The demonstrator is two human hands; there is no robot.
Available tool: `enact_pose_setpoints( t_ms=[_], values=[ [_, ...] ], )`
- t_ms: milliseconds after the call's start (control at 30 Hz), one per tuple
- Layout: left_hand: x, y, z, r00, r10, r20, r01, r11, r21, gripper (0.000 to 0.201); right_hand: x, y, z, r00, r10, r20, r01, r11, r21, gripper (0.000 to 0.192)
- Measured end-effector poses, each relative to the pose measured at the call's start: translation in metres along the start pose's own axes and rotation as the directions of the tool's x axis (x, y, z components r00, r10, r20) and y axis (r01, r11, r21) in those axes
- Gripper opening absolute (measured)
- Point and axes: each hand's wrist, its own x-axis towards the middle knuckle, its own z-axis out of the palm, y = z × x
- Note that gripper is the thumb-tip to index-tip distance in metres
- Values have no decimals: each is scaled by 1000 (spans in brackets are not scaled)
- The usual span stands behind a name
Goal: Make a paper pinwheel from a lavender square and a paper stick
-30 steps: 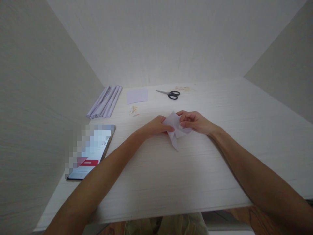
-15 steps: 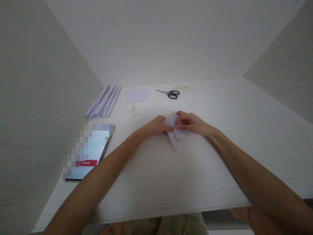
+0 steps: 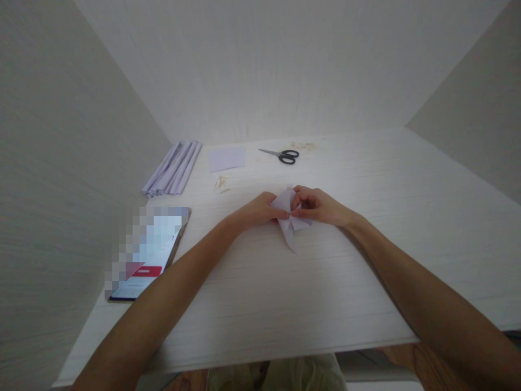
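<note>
Between my two hands is a folded piece of pale lilac paper (image 3: 287, 233), with pointed flaps that fan out from a pinched middle. My left hand (image 3: 266, 207) grips its left side, thumb on top and the other fingers mostly hidden beneath. On the right, my right hand (image 3: 315, 205) pinches the paper near its centre with thumb and curled fingers. The fingertips of both hands almost meet there. Whether something small is also held at that middle point is too fine to make out.
Black-handled scissors (image 3: 287, 156) lie beyond my hands, near thin yellowish scraps (image 3: 303, 146). A flat lilac sheet (image 3: 227, 158), another little pile of thin pieces (image 3: 221, 184) and a stack of pleated paper (image 3: 173, 169) are further left. A tablet (image 3: 152, 250) lies beside my left forearm.
Almost nothing differs. The right fingers have shifted very slightly at the paper's centre, and the paper stays in both hands.
</note>
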Motion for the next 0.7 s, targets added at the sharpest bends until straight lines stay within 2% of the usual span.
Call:
enact_pose_setpoints(
  t_ms=[267, 700],
  values=[
    [1, -1, -1, 999, -36, -8, 36, 999, 30, 14, 0, 2, 0, 1000, 27, 2, -27, 1000, 4, 9],
    [-2, 2, -3, 999, -28, 21, 28, 999, 37, 15, -1, 2, 1, 999, 36, -16, -37, 999, -14, 9]
  ],
)
